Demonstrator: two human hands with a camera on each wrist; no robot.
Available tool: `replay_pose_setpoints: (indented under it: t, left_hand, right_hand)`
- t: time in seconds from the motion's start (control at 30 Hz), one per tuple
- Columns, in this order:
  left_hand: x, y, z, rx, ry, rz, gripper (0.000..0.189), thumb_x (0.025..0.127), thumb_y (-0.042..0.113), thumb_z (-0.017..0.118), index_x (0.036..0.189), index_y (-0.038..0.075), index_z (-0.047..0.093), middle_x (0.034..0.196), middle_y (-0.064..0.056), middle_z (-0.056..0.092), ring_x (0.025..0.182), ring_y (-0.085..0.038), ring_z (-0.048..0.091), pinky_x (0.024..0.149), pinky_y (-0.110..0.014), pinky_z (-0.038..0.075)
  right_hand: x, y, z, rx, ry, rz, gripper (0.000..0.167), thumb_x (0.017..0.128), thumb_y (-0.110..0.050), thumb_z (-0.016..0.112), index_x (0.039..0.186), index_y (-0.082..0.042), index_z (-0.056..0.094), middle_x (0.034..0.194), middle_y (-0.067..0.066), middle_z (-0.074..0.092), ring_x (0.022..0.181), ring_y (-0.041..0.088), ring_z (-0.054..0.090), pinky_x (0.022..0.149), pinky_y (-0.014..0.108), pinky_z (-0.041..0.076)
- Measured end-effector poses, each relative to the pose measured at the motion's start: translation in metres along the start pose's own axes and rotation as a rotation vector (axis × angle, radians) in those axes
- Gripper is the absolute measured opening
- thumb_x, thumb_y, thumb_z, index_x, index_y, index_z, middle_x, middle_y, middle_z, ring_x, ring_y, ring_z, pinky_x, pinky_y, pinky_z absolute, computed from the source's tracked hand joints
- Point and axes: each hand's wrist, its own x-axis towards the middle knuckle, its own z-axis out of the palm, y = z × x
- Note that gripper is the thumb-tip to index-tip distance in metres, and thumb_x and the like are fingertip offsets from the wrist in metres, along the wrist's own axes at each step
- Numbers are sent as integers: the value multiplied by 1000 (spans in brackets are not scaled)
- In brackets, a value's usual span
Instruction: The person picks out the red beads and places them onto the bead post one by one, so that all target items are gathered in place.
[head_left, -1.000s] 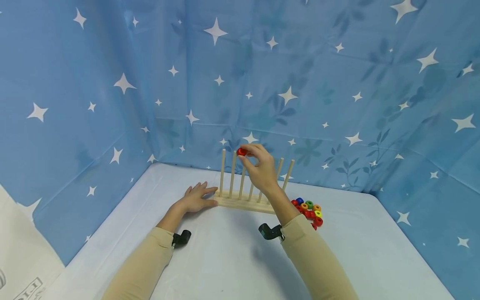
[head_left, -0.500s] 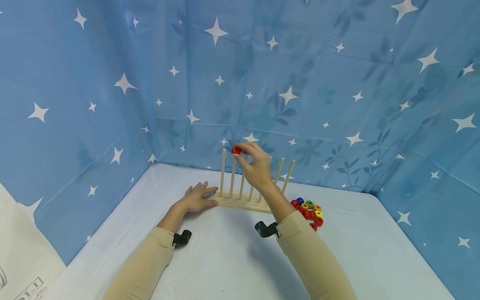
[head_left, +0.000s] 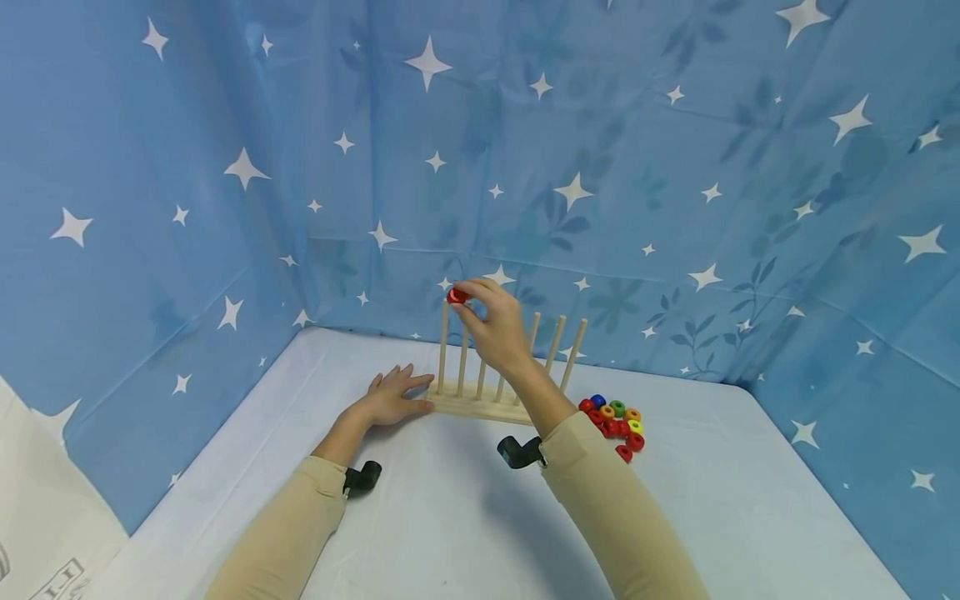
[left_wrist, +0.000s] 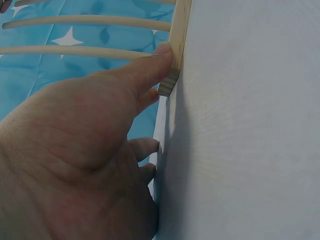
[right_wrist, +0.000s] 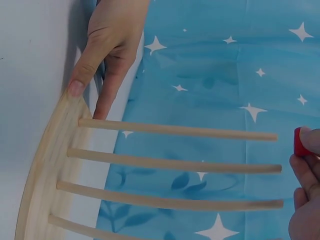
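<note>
I have the left hand [head_left: 392, 398] pinching the peg rack [head_left: 476, 406], other fingers spread; the right hand [head_left: 495, 329] pinches a red bead [head_left: 454, 296] near the end peg [head_left: 442, 350].

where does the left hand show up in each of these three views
Head: left hand, left of centre, below mid-height.
Left wrist: left hand, large, filling the lower left.
Right wrist: left hand, at the top, left of centre.
Shared landmark: wooden base, with that hand at its end in all three.
</note>
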Motion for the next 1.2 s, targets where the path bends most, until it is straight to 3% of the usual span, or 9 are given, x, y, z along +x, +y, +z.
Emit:
replay_pose_setpoints:
  t: [0.47,0.73,0.97,1.2]
  left_hand:
    - [3,-2,1,9,4,1,69,100,50,65,159,19,46,170,-28,18,159,-52,6,125,-70,0]
    - [1,-1,0,4,7,17,71,100,50,65,159,17,45,170,-29,17,158,-53,5,125,-70,-2]
    - [1,-1,1,9,4,22,70,101,49,64,159,17,45,170,-29,18,158,-53,6,125,-71,1]
    - [0,-2,1,11,10,21,69,101,49,65,159,17,46,170,-29,20,158,-54,8,124,-73,2]
  right_hand:
    - [4,3,11,-34,-21,38,26,95,-7,75,120,0,75,119,14,75,106,28,71,92,51,57]
    - [4,3,13,-56,-16,78,26,96,-11,75,121,-3,75,119,11,74,107,26,70,89,45,55]
    - [4,3,15,-76,-34,107,29,97,-14,74,125,-4,74,121,11,73,107,25,69,79,40,53]
    - [6,5,16,-78,-55,122,30,98,-17,74,125,-3,74,121,11,74,109,25,70,87,47,55]
